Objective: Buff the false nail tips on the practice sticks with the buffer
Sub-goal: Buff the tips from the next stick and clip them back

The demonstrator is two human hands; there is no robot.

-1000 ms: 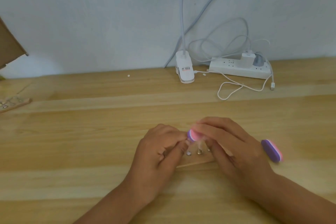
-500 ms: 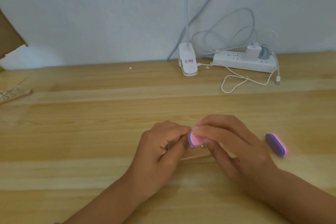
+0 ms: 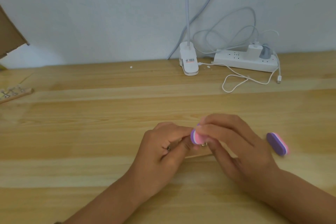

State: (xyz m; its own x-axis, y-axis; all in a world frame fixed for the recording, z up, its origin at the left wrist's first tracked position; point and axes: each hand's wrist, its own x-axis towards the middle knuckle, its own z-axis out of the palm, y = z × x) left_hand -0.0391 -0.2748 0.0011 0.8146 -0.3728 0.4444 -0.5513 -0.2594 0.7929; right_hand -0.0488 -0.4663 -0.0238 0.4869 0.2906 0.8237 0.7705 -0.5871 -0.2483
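My right hand is closed on a small pink and purple buffer, pressing its end down between the two hands. My left hand pinches a practice stick, a thin wooden base with small metal clips, and holds it on the table. The nail tip under the buffer is hidden by my fingers. A second purple and pink buffer lies loose on the table to the right of my right hand.
Another wooden stick with clips lies at the far left edge. At the back stand a white clip lamp base, a white power strip and loose white cables. A cardboard flap juts in at upper left.
The buffer in my right hand has shifted slightly left and down over the stick while my left hand keeps its pinch. The view has tilted a little downward.
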